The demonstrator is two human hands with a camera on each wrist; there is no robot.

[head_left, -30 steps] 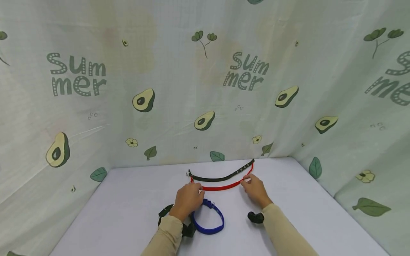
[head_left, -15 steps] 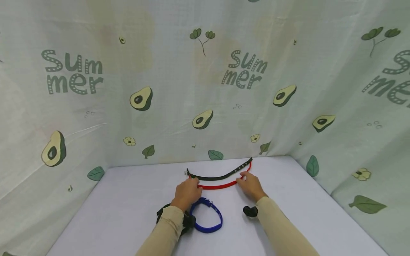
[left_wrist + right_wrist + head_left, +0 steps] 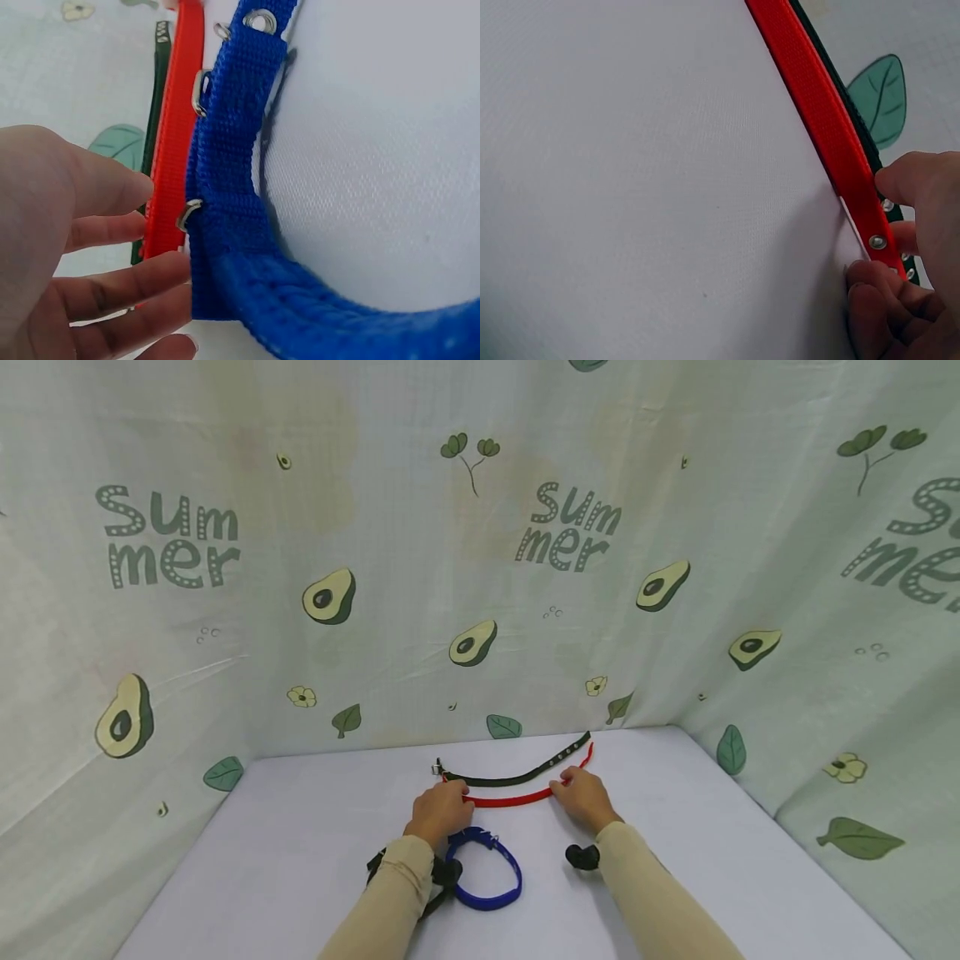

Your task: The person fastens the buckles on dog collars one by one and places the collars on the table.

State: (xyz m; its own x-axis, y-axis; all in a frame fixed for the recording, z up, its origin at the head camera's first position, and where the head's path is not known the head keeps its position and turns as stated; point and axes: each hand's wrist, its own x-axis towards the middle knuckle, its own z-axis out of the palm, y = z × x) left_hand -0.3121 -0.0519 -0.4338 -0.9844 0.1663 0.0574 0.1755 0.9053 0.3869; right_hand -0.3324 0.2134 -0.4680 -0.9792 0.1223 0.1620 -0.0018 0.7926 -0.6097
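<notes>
A red collar [image 3: 510,800] lies stretched out in a shallow curve across the white table, with metal eyelets [image 3: 877,242] near its right end. My left hand [image 3: 441,812] pinches it near the left end; in the left wrist view the thumb and fingers meet its edge. My right hand [image 3: 585,797] holds the strap by its eyelet part, between thumb and fingers. Just behind runs a dark green collar [image 3: 495,782], also laid out, with its buckle [image 3: 437,768] at the left. Closer to me lies a blue collar [image 3: 491,903], fastened into a loop.
A white tabletop [image 3: 300,860] spreads around the collars. Behind it hangs a pale curtain [image 3: 405,527] printed with avocados and leaves. Black devices sit at my left wrist [image 3: 447,871] and right wrist [image 3: 582,857].
The red collar's right tip has come slightly down and away from the dark green collar's tip. My right hand has slid a little left along the strap. The blue collar stays in place.
</notes>
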